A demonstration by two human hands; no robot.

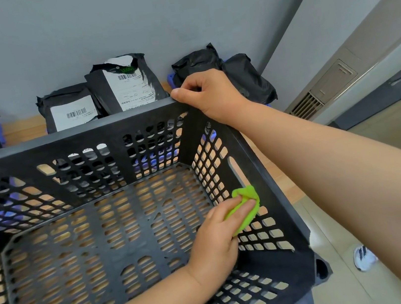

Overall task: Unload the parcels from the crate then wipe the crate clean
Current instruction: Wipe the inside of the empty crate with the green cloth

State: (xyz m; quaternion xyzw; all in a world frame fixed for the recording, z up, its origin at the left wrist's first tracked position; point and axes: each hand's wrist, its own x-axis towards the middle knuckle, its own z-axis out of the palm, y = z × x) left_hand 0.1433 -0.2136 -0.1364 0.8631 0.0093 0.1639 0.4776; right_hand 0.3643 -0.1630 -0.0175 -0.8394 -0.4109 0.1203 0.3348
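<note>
Head view: left hand (213, 238) pinches a crumpled lime-green cloth (247, 198) against the right inner wall of the black perforated plastic crate (63, 146). Right hand (209, 94) grips its far rim corner; black plastic-wrapped parcels (127, 89) stand behind it.

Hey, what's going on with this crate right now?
A person is wiping the empty black perforated plastic crate. The left hand holds a green cloth against the inside of its right wall, while the right hand grips the far right corner of the rim. The black plastic parcels, some with white labels, are already out, leaning against the grey wall behind it.
</note>
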